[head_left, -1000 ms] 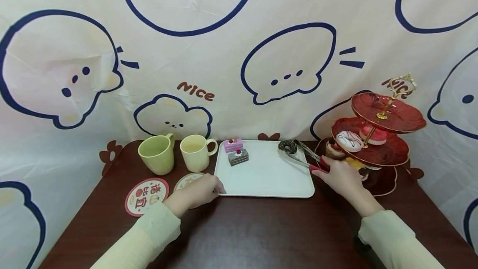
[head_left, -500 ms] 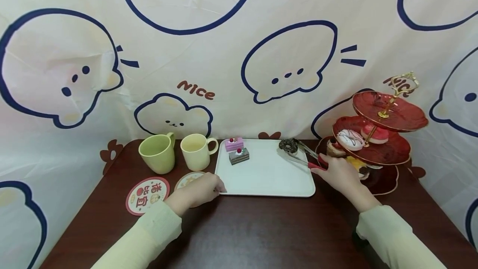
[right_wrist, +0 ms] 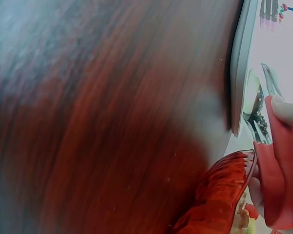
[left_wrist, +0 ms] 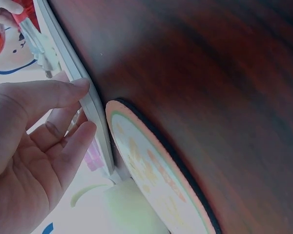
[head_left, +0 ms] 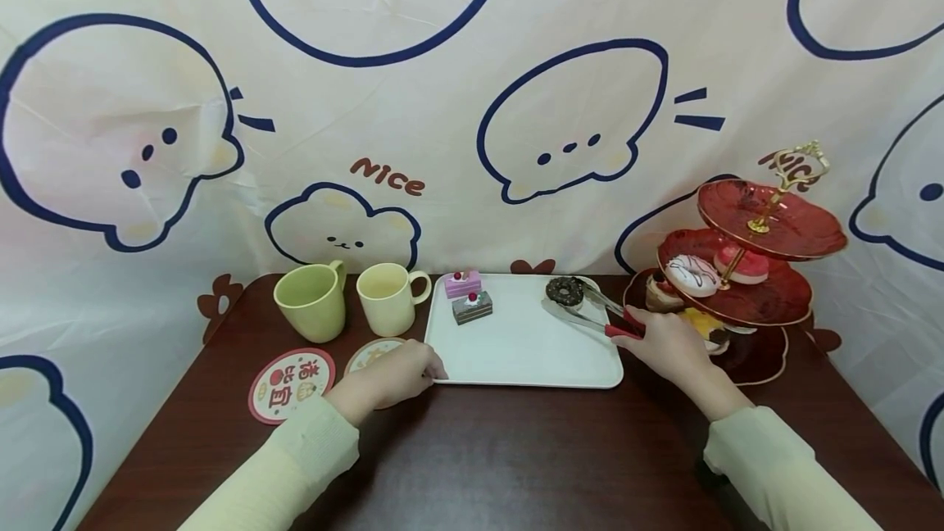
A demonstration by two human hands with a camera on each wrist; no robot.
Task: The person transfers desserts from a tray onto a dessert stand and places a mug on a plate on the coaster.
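Note:
My left hand (head_left: 401, 371) holds the front left corner of a white tray (head_left: 531, 351), its thumb and fingers at the rim in the left wrist view. With my right hand (head_left: 667, 342) I grip tongs (head_left: 590, 319) with red handles, reaching over the tray's right side. A dark chocolate donut (head_left: 565, 291) lies between the tong jaws at the tray's back right; whether both jaws touch it I cannot tell. At the tray's back left sit a purple cake slice (head_left: 462, 284) and a grey-brown cake slice (head_left: 472, 308), each topped with a red berry.
A tiered red stand (head_left: 774, 301) at right bears a white donut (head_left: 693, 275), a pink donut (head_left: 741, 265) and pastries below. Left of the tray stand a green mug (head_left: 310, 306) and a pale yellow mug (head_left: 387, 306), behind two round coasters (head_left: 291, 386).
The tongs and the chocolate donut have shifted slightly left on the tray, and more of the donut shows between the jaws. My left hand keeps its place at the tray corner.

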